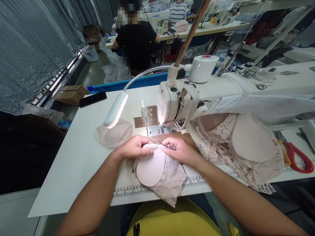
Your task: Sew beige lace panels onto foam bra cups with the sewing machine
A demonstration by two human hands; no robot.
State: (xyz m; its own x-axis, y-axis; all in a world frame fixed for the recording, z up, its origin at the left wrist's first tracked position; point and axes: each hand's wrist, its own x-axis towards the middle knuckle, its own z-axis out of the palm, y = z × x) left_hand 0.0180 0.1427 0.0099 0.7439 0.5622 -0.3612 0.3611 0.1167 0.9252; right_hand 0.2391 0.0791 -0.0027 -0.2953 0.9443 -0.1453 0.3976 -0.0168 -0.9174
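A pale pink piece made of a smooth cup (151,167) and lace (174,178) lies at the table's front edge, its lace tip hanging over. My left hand (136,146) pinches the top left of this piece between thumb and fingers. On the other side, my right hand (180,150) is closed around small dark metal snips (167,146), its thumb and fingertips at the lace's upper edge. Just beyond my hands is the sewing machine's needle area (163,128). Another lace cup (115,132) rests on the table to the left of my left hand.
The white sewing machine (206,88) spans the right side. Under its arm lie more lace cups (254,139) and red-handled scissors (299,157). A lamp (116,109) bends over the table (81,157); a black phone (93,99) sits at the back left. A person (136,42) sits beyond.
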